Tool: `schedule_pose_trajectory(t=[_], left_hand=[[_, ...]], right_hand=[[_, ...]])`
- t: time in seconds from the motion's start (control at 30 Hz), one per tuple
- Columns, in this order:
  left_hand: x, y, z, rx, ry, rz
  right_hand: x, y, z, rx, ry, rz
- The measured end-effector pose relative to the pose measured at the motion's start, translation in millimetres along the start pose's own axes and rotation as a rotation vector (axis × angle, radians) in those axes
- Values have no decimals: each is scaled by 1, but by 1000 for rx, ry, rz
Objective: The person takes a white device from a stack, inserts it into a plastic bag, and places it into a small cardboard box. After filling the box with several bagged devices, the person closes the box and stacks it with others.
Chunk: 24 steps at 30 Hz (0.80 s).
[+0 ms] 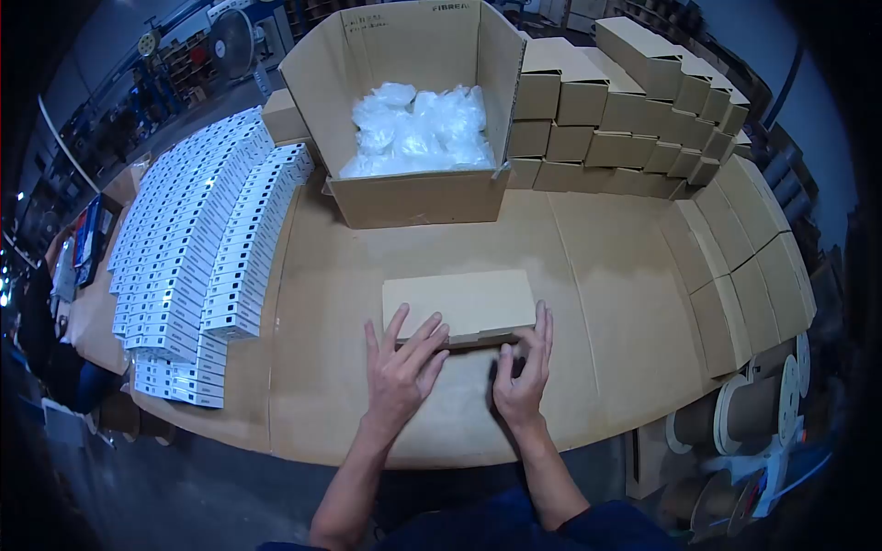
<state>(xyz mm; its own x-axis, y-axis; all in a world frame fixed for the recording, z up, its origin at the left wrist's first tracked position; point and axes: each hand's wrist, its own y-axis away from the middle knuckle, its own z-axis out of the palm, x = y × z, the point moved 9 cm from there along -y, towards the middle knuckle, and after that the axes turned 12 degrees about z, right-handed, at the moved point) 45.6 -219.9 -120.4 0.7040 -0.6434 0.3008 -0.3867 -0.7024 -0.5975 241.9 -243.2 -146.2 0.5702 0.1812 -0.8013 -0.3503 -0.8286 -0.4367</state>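
Observation:
A closed brown cardboard box (459,299) lies on the cardboard-covered table in front of me, its long side towards me. My left hand (401,372) is at the box's front left, fingers spread, with fingertips touching the front edge. At the front right corner is my right hand (524,372). Its outer fingers reach along the box's right end, while the index finger bends at the front edge and the thumb stands apart. The lower front side of the box is partly hidden and in shadow.
Behind the box stands an open carton (413,200) with clear plastic bags (418,133). Stacked white labelled boxes (188,243) fill the left side. Brown boxes (634,115) are piled at the back right, more brown boxes (749,266) along the right edge. Spools (758,409) hang below right.

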Motion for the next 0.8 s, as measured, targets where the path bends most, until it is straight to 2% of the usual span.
schedule_pose_trajectory(t=[0.1, 0.23, 0.4, 0.6, 0.7, 0.8], left_hand=[[5, 0, 7, 28, -6, -19], [4, 3, 9, 70, 16, -41], [-5, -3, 8, 120, 28, -36], [-7, 2, 3, 202, 148, -15], [-7, 4, 4, 221, 173, -55], [-6, 3, 1, 210, 53, -176]], right_hand=[[-5, -4, 0, -48, 282, -26], [-17, -5, -2, -60, 409, -130], [-36, -11, 21, -232, 269, -196], [-19, -18, 25, -176, 5, -102], [-21, -20, 24, -128, -3, -87], [-16, -19, 23, -92, -29, -30]])
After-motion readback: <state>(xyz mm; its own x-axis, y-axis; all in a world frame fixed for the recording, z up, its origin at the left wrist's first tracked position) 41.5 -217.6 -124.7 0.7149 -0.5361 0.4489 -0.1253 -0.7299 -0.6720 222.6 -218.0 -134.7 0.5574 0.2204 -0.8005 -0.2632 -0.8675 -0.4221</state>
